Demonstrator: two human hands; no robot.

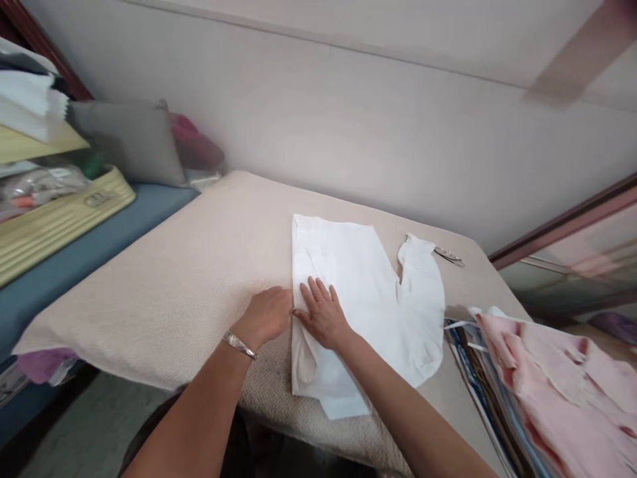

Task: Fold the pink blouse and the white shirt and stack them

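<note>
A white cut piece of fabric lies flat on the beige padded table. My right hand rests palm down on its left part, fingers spread. At the fabric's left edge my left hand, with a metal bracelet on the wrist, has its fingers curled and pinches the cloth's edge. The two hands almost touch.
Small metal snips lie beyond the fabric's far right corner. A stack of pink and other fabrics sits at the right. On the left stand a yellow tray, folded cloths and a grey cushion. A wall rises behind the table.
</note>
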